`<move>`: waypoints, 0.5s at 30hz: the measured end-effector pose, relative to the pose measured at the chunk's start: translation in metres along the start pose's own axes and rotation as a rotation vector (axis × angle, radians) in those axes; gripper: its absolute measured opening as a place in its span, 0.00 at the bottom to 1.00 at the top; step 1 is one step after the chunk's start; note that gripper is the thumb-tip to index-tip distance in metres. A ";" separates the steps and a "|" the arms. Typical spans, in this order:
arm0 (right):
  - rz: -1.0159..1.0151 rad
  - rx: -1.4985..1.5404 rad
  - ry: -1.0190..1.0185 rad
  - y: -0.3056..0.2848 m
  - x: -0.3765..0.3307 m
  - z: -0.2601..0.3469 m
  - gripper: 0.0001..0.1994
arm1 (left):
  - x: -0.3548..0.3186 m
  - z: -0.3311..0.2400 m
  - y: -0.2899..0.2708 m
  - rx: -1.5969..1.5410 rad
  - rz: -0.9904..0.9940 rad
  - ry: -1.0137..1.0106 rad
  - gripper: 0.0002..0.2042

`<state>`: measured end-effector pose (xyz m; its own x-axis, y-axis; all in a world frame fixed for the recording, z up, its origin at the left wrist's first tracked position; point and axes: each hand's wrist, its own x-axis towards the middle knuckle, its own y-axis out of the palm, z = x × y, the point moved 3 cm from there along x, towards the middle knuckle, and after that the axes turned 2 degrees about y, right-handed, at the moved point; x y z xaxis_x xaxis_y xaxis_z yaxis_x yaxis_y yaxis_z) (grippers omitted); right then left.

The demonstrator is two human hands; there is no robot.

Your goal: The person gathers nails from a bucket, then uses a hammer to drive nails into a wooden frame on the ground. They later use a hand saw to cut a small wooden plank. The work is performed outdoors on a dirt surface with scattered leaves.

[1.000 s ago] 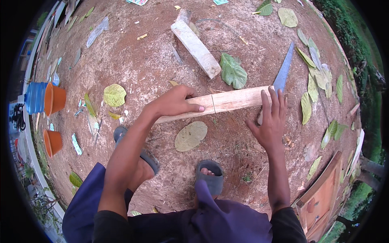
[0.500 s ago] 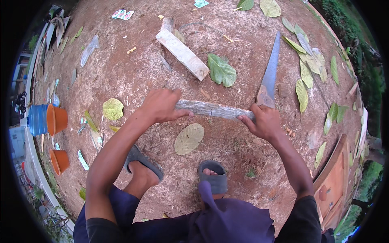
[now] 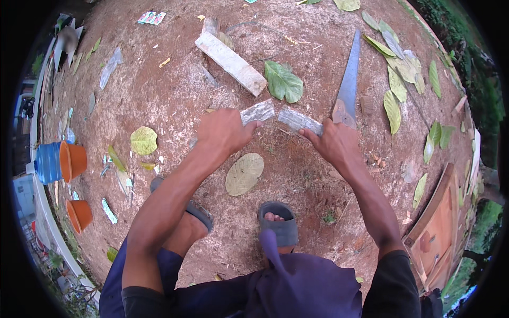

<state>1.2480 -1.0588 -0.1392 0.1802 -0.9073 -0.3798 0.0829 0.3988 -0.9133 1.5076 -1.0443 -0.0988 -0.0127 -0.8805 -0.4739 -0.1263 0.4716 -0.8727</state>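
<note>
Two separate pieces of grey, weathered wood are in my hands, their broken ends facing each other across a small gap. My left hand (image 3: pixel 222 132) grips the left wood piece (image 3: pixel 258 112), which tilts up toward the middle. Closed around the right wood piece (image 3: pixel 300 121) is my right hand (image 3: pixel 338 142), its thumb along the near edge. Just beyond my right hand, a handsaw (image 3: pixel 350 74) with a wooden handle lies on the ground, blade pointing away. A pale wood block (image 3: pixel 231 62) lies farther off, propped across another short piece.
Orange buckets (image 3: pixel 77 159) and a blue water jug (image 3: pixel 47 162) are at the left. A framed wooden panel (image 3: pixel 437 233) leans at the lower right. Large leaves (image 3: pixel 245 174) and litter are scattered on the dirt. My sandalled feet (image 3: pixel 278 222) are below the hands.
The single grey wood piece, which had a dark cut line at its middle, is now snapped in two. My hands have come closer together, and the inner ends have swung upward, away from me.
</note>
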 end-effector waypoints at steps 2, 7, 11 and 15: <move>-0.046 0.046 0.077 -0.009 0.008 -0.001 0.41 | 0.002 -0.005 -0.017 -0.059 -0.067 -0.086 0.40; -0.059 0.474 0.021 -0.001 -0.014 -0.048 0.38 | -0.008 0.039 -0.018 -0.350 -0.138 0.022 0.37; -0.349 0.937 -0.284 0.020 -0.038 -0.037 0.27 | -0.018 0.025 0.005 -0.945 -0.097 0.250 0.37; -0.224 1.531 -0.009 0.046 -0.044 -0.001 0.16 | -0.019 -0.018 0.030 -1.339 0.093 0.199 0.35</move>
<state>1.2425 -1.0006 -0.1645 0.0325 -0.9666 -0.2542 0.9973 0.0147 0.0715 1.4857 -1.0141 -0.1139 -0.2018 -0.8942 -0.3997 -0.9753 0.2209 -0.0018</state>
